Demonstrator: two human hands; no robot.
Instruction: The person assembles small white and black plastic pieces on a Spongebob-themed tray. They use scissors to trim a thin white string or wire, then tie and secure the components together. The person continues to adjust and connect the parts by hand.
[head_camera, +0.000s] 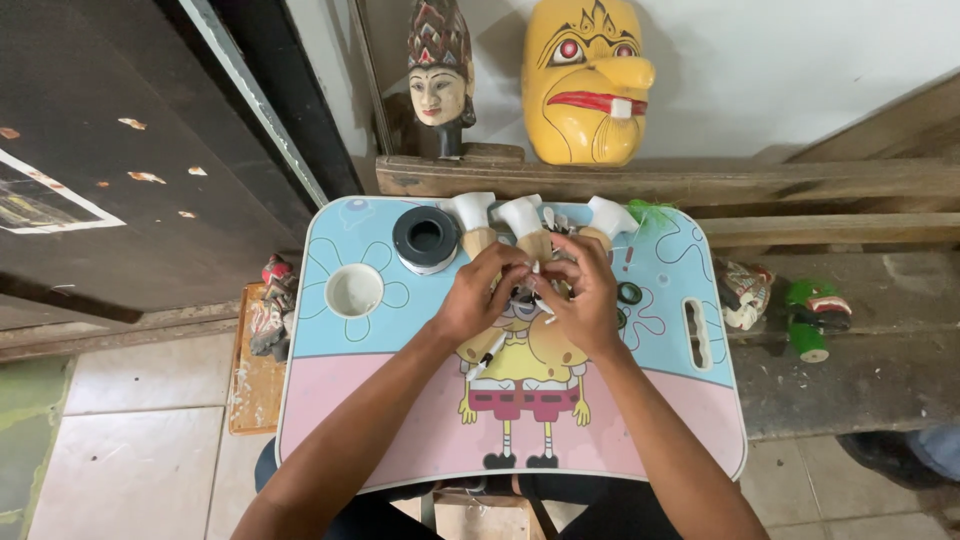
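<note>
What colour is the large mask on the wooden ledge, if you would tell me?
Yellow, with red lips and red eyes: the large mask, seen in the head view.

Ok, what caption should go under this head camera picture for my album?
Left hand and right hand meet over a small figure on a cartoon lap table.

The blue-and-pink cartoon-printed tabletop looks smooth and slightly glossy, like laminated plastic. Far behind it, the yellow carved face mask shines with glossy paint on a rough, weathered wooden shelf. The pale floor tiles look matt.
</note>
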